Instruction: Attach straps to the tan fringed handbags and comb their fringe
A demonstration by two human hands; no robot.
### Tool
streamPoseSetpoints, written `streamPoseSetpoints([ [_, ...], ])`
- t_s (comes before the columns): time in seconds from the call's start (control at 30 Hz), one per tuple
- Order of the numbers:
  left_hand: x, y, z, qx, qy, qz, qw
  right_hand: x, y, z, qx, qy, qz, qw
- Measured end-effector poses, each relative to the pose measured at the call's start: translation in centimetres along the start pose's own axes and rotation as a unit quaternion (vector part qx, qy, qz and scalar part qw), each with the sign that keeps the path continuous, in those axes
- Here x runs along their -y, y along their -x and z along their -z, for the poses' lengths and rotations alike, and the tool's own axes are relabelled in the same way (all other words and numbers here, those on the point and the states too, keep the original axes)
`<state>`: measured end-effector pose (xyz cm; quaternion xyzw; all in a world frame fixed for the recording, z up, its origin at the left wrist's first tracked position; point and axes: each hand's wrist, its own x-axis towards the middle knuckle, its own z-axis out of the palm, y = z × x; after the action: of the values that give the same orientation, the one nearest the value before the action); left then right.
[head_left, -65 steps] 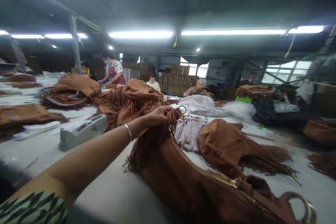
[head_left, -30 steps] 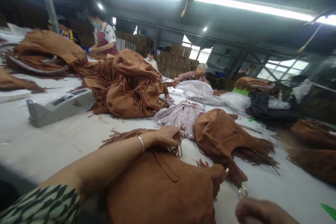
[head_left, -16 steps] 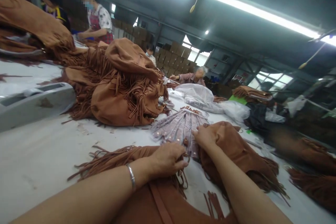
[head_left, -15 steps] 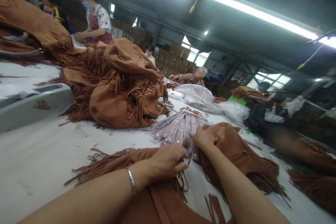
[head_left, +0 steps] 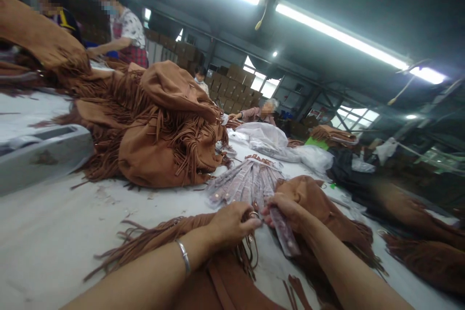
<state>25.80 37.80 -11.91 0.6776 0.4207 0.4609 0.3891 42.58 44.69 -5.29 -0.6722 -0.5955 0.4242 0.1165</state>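
Observation:
A brown fringed bag (head_left: 236, 283) lies close in front of me on the white table. My left hand (head_left: 228, 225) is closed on a metal ring (head_left: 253, 214) at the bag's upper edge. Just beside it, my right hand (head_left: 286, 209) grips a plastic-wrapped strap (head_left: 285, 236), which slants down toward me. The end of the strap inside the fingers is hidden. Beyond both hands, a fan of several more wrapped straps (head_left: 245, 181) rests on the table. Under and beside my right forearm is a second brown fringed bag (head_left: 327, 213).
A heap of fringed bags (head_left: 152, 150) stands at the left, behind a grey plastic bin (head_left: 65, 157). Clear plastic bags (head_left: 267, 138) lie farther back. More brown fringed pieces (head_left: 425, 259) are at the right. Co-workers (head_left: 129, 31) stand across the table.
My right hand has drawn a wrapped strap from the fan and brought it toward the ring. The left hand still holds the ring. The view has shifted slightly.

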Motion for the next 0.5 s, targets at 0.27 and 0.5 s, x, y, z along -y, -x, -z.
streamPoseSetpoints([
  [0.27,-3.8,-0.9,1.5,-0.037,0.265,0.073,0.961,-3.6,13.7,-0.4,-0.129,0.262,0.217,0.931],
  [0.5,-7.6,0.9,0.8,-0.024,0.501,0.035,0.864,-8.6,17.7,-2.2,-0.356,0.486,0.281,0.747],
])
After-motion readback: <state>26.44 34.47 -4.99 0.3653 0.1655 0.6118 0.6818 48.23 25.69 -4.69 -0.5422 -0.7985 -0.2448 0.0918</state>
